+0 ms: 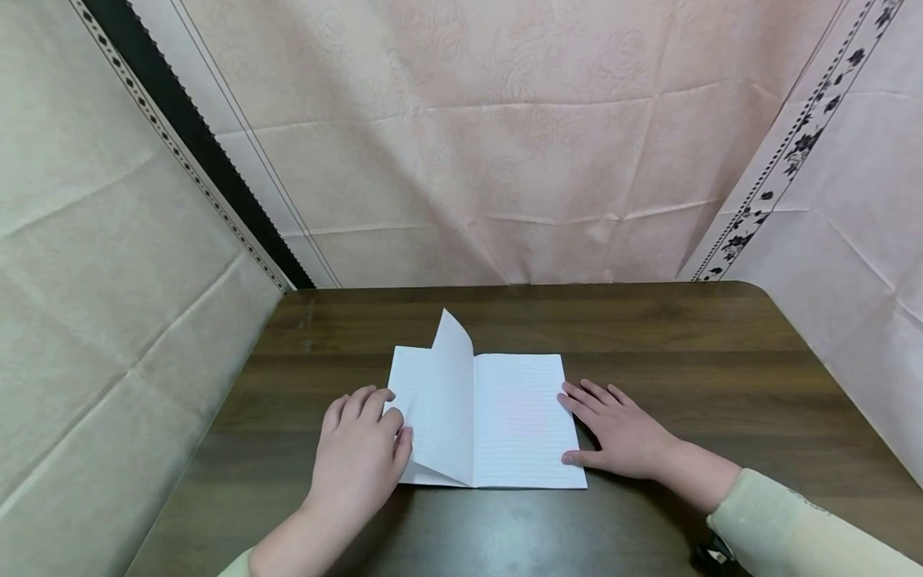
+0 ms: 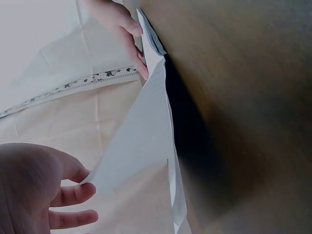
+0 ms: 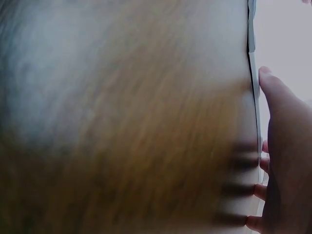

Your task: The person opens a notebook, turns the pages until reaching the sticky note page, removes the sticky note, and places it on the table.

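An open notebook (image 1: 528, 429) with ruled white pages lies on the wooden table. One of its left-side leaves (image 1: 456, 393) is raised off the pages, its top corner pointing up. My left hand (image 1: 360, 445) pinches the outer edge of that leaf; the left wrist view shows the lifted paper (image 2: 131, 134) running from the fingertips to the spine. At the notebook's right edge, my right hand (image 1: 623, 433) rests with spread fingers, its fingertips and thumb on the margin of the right page. From the right wrist, the notebook's thin edge (image 3: 255, 87) shows beside the thumb.
The brown wooden table (image 1: 505, 320) extends around the notebook on all sides. Pale patterned cloth (image 1: 519, 160) hangs behind it and along both sides. A dark object (image 1: 714, 554) sits at the right sleeve's underside.
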